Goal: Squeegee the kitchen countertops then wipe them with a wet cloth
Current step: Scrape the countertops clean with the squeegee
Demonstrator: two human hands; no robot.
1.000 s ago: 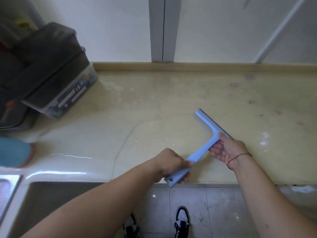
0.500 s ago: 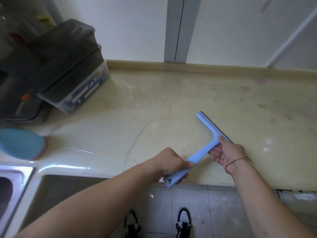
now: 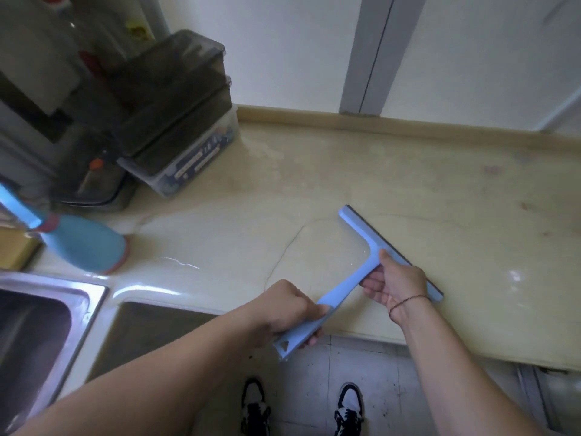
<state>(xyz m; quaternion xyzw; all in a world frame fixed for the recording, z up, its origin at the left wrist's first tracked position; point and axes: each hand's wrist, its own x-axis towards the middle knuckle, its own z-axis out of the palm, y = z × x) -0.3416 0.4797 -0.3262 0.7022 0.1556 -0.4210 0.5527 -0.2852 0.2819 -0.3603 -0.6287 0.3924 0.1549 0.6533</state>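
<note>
- Squeegee, light blue, lies blade-down on the wet beige desk, right of centre, near the front edge.
- Left hand curled round the handle's near end, past the desk edge.
- Right hand grips the handle just below the blade.
- Blue bottle on its side at far left, beside the sink.
- Dark stacked containers in the far left corner.

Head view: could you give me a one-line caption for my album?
Both hands grip a blue squeegee on a wet countertop: left hand at the handle's end, right hand near the blade.
</note>
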